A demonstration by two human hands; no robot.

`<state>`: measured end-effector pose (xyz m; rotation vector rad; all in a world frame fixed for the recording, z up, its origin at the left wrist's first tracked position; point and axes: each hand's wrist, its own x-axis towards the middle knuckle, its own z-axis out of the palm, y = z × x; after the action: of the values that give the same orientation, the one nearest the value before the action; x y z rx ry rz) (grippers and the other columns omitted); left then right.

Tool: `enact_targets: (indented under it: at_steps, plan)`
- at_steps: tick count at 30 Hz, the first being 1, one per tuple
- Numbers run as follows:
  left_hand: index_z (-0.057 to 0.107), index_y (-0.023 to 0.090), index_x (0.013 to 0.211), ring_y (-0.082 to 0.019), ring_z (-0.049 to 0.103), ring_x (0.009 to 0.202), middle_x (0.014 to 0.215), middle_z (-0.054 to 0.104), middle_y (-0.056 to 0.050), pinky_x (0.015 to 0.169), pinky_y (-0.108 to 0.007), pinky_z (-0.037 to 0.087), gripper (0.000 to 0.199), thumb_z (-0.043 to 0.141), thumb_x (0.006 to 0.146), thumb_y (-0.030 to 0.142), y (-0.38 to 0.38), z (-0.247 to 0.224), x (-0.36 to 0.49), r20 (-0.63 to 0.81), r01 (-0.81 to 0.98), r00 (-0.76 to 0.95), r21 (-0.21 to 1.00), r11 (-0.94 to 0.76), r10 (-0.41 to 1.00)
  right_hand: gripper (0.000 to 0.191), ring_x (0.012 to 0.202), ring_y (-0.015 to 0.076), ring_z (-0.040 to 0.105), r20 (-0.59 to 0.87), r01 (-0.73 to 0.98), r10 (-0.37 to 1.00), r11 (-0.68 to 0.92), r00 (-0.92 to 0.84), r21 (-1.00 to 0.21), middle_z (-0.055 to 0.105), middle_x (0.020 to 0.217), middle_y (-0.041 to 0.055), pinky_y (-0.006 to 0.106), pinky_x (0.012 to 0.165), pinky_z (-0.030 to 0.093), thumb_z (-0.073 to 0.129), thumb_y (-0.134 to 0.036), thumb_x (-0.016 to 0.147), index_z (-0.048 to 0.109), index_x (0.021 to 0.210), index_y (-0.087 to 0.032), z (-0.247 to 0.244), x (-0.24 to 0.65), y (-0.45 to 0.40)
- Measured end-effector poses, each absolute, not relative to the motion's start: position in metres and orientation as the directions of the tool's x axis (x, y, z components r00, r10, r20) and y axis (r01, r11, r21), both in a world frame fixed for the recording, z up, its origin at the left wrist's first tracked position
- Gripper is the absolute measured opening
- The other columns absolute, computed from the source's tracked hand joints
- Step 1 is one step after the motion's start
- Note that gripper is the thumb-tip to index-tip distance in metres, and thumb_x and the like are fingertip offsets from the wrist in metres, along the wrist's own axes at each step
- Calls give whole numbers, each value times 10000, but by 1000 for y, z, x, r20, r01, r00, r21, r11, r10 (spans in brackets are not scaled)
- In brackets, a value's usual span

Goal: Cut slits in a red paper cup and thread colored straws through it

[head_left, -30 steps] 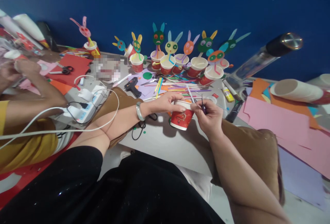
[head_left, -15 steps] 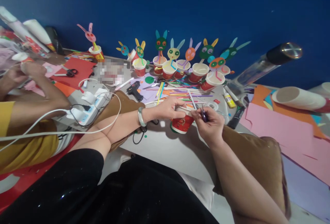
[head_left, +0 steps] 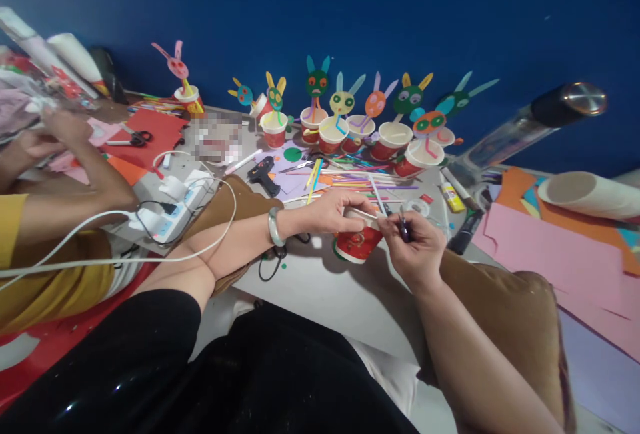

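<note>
Left grip: narrow, the fingers of the left hand [head_left: 340, 213] closed on the far rim of the red cup [head_left: 358, 243], thumb on the near side.
Right grip: thumb and forefinger of the right hand [head_left: 417, 247] pinched at the cup's right rim; the same hand holds a dark tool [head_left: 404, 226], its type unclear.
Red cup: between the two hands, above the grey table [head_left: 320, 287]; mouth up, long axis near upright, top leaning a little right.
Dark tool: just right of the cup, its thin end pointing up and away.
Left arm: reaches in from the lower left, wrist nearly level, with a pale bangle [head_left: 274, 226].
Right arm: slants up and left from the lower right, fingers curled.
Left of the cup: a person's hands [head_left: 55, 131], a power strip [head_left: 185, 204] and a black glue gun [head_left: 264, 176].
Beyond the cup: colored sticks [head_left: 350, 177], then rabbit-eared figures [head_left: 343, 103] in cups.
Right of the cup: a yellow glue bottle [head_left: 452, 196], a brown cushion [head_left: 500, 301] and pink paper [head_left: 555, 241].
</note>
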<state>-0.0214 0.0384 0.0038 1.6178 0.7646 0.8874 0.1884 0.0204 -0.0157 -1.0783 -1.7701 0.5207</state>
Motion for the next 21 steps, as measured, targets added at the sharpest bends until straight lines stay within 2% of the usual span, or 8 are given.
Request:
enact_targets:
  at_steps: [5, 10, 17, 21]
  plan:
    - [668, 155, 796, -119, 542, 730, 769, 636, 3, 705, -255, 438, 147, 681, 715, 277, 37, 6, -22, 143, 42, 539, 980, -196, 830, 401, 481, 104, 360, 484, 421, 866, 489, -127, -764, 476, 528, -48, 279, 480, 338, 778, -538, 843, 588, 664, -233, -14, 187, 21]
    - [642, 161, 768, -115, 503, 704, 725, 587, 10, 680, -255, 419, 189, 698, 731, 338, 38, 7, -21, 115, 49, 554, 984, -169, 824, 398, 478, 103, 365, 477, 398, 871, 481, -116, -782, 489, 525, -46, 275, 467, 334, 778, -541, 844, 597, 671, -232, -10, 185, 22]
    - [651, 166, 787, -122, 529, 746, 759, 608, 6, 733, -256, 439, 237, 733, 775, 388, 40, 10, -28, 162, 45, 570, 973, -228, 805, 438, 507, 113, 389, 446, 392, 891, 440, -82, -808, 495, 545, -36, 282, 493, 354, 757, -587, 836, 570, 658, -234, -6, 185, 24]
    - [662, 160, 827, -123, 551, 764, 816, 633, -7, 716, -247, 442, 271, 763, 774, 406, 41, 7, -28, 143, 15, 581, 982, -186, 802, 463, 530, 114, 411, 432, 342, 900, 426, -61, -837, 494, 577, -33, 283, 514, 375, 746, -622, 837, 560, 672, -232, -9, 184, 25]
